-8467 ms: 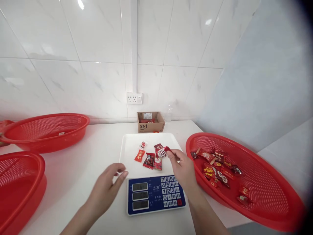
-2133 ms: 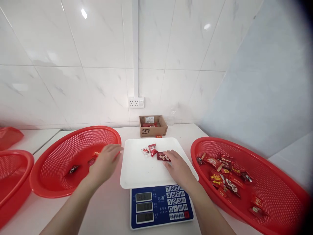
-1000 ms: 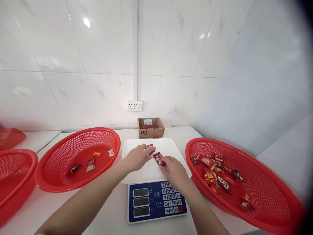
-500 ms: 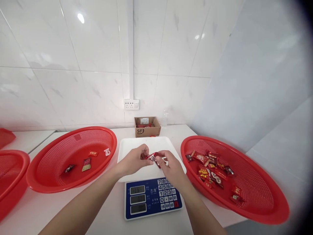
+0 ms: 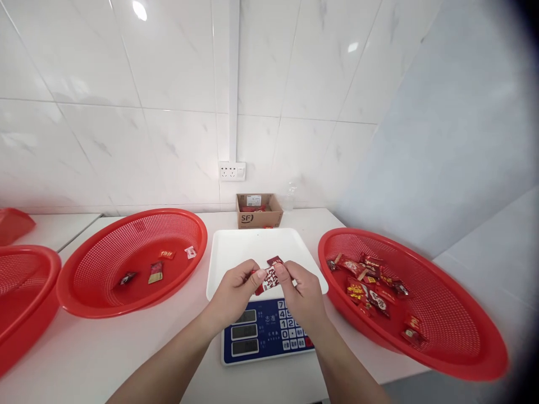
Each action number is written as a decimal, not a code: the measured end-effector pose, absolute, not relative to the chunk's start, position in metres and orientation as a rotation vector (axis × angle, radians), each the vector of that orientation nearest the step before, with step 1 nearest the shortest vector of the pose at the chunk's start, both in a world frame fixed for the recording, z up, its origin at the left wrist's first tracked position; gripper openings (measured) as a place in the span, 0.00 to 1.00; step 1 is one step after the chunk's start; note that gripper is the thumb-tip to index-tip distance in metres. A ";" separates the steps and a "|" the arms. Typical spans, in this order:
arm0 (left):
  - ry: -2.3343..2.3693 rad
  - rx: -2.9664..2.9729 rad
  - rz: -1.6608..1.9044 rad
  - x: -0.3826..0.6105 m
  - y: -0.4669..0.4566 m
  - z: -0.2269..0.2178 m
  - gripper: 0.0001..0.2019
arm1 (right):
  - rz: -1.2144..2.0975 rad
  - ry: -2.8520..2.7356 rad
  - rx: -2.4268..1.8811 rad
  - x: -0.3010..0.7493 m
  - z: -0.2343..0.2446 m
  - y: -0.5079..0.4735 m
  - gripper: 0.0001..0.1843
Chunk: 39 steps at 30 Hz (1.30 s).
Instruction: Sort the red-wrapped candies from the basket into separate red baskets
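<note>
Between my two hands is a small dark-red and white candy packet (image 5: 269,278), held over the near edge of the scale's white pan (image 5: 248,247). My left hand (image 5: 236,290) pinches its left end between thumb and fingers. Its right end is gripped by my right hand (image 5: 301,289). Another dark-red wrapper piece (image 5: 275,260) shows just above the packet; whether it belongs to the same packet I cannot tell. Below my hands lies the blue keypad panel (image 5: 269,336) of the scale, partly covered by them.
A red basket (image 5: 463,331) on the right holds several wrapped candies (image 5: 379,300). Another red basket (image 5: 84,297) on the left has a few scattered packets. A third basket (image 5: 25,303) stands at far left. Behind the scale sit a cardboard box (image 5: 261,219) and a clear bottle (image 5: 290,196).
Both hands have come slightly nearer and lower with the candy packet. The packet now lies flatter, showing more of its white printed face. The whole view has shifted a little.
</note>
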State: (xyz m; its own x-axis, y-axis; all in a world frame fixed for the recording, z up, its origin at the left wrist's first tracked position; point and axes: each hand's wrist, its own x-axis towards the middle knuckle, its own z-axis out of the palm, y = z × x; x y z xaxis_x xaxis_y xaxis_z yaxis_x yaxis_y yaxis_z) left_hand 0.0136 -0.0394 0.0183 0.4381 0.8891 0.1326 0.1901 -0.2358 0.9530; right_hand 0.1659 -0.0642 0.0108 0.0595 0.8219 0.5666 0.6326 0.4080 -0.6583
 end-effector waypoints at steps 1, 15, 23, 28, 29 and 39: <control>0.978 1.737 0.917 0.015 -0.040 0.017 0.19 | 0.212 -1.649 -1.306 0.166 0.011 -0.064 0.22; 1.084 2.360 1.446 0.008 -0.040 0.003 0.15 | 0.229 -1.627 -1.295 0.154 0.009 -0.067 0.21; 1.018 1.696 1.041 0.014 -0.048 0.009 0.19 | 0.186 -1.563 -1.339 0.150 0.002 -0.065 0.22; 1.129 1.678 1.011 -0.001 -0.040 0.018 0.17 | 0.318 -1.640 -1.349 0.158 -0.002 -0.064 0.21; 1.269 1.729 1.090 -0.011 -0.036 0.021 0.17 | 0.376 -1.650 -1.374 0.163 -0.002 -0.063 0.21; 2.135 2.168 0.925 -0.101 0.002 0.007 0.23 | 0.272 -1.900 -1.905 0.208 -0.016 -0.034 0.18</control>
